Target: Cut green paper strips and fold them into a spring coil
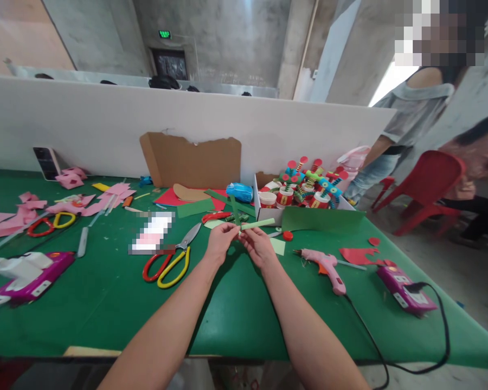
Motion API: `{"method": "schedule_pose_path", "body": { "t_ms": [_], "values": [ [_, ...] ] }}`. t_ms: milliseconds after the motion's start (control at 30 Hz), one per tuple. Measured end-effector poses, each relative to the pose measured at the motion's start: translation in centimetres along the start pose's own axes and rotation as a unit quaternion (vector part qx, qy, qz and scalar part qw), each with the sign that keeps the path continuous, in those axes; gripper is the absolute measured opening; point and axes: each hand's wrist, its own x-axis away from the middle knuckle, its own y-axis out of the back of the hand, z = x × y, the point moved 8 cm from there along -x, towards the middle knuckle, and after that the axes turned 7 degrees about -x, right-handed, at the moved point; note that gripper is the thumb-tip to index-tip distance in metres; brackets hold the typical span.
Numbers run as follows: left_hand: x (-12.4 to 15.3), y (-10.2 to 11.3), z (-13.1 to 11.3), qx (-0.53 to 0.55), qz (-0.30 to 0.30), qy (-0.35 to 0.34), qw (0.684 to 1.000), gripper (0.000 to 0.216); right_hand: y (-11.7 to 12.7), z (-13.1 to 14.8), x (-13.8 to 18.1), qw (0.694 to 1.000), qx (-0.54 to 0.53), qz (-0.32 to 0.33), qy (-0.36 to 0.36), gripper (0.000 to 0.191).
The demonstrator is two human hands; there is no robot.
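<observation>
Where two paper strips meet at an angle, just above the near middle of the surface (pixel 232 317), both hands are closed in a fine pinch. The left hand (pixel 220 244) grips the dark green strip (pixel 235 208), which points away to the far side; the right hand (pixel 260 246) grips the light green strip (pixel 261 223), which reaches right. I'd judge this piece barely begun: the ends are together, while both lengths look straight and unfolded; whether glue binds them I cannot tell. Just beyond lies a folded green coil (pixel 236 218), apparently done. To the left rest large scissors (pixel 183 242) with red and yellow handles; to the right, a pink glue gun (pixel 323 264). Farther right, a white box (pixel 269 217) holds several cup figures (pixel 285 196) with springy paper parts, which look finished or nearly so. Brown cardboard (pixel 193 161) stands at the far side.
</observation>
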Motion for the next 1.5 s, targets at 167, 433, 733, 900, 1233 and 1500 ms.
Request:
{"method": "schedule_pose_path", "body": {
  "t_ms": [167, 433, 733, 900, 1233, 1500],
  "values": [
    [-0.1, 0.1, -0.1, -0.022, -0.008, -0.016, 1.000, 0.029, 0.0, -0.1, 0.0, 1.000, 0.016, 0.002, 0.000, 0.026],
    [0.0, 0.2, -0.6, -0.044, 0.003, -0.053, 0.998, 0.025, 0.0, 0.0, -0.1, 0.999, 0.034, 0.015, 0.019, 0.031],
    [0.0, -0.1, -0.3, -0.034, 0.020, -0.035, 0.999, 0.027, 0.3, 1.2, 0.1, 0.989, 0.114, -0.027, 0.089, 0.027],
    [0.0, 0.0, -0.1, -0.026, 0.009, -0.037, 0.999, 0.024, 0.8, 2.2, 0.1, 0.981, 0.098, -0.067, 0.153, 0.027],
    [0.3, -0.1, 0.1, 0.002, -0.004, -0.023, 1.000, 0.033, 0.3, 1.1, 0.3, 0.992, 0.047, -0.049, 0.110, 0.027],
    [-0.1, 0.5, 0.4, -0.005, -0.031, -0.016, 0.999, 0.033, -0.2, 1.1, 0.3, 0.995, 0.073, -0.019, 0.066, 0.030]
  ]
}}
